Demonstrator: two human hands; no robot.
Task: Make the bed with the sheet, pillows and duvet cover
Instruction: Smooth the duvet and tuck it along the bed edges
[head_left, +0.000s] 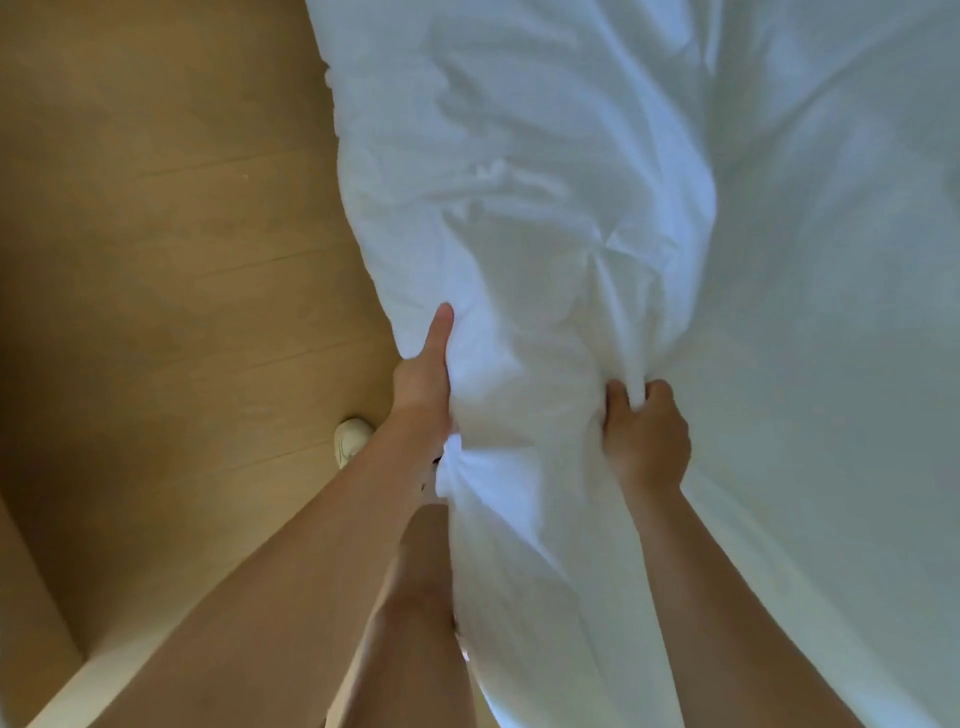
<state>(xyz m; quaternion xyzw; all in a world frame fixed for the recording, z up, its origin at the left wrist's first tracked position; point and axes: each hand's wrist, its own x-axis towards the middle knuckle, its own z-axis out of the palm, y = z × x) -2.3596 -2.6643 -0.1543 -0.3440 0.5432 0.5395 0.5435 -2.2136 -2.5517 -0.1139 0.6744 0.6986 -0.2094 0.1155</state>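
A white, creased duvet (597, 182) fills the right and upper part of the head view and hangs over the near side of the bed. My left hand (423, 379) grips its left edge, thumb stretched up along the fabric, the other fingers hidden beneath the cloth. My right hand (644, 431) pinches a bunched fold of the same duvet a little to the right, fingers curled round it. Wrinkles fan out from that fold. No pillows or sheet can be told apart.
Light wooden floorboards (171, 291) run along the left of the bed. One white shoe (350, 439) shows on the floor beside my left wrist. A pale skirting or wall edge (78, 686) crosses the lower left corner.
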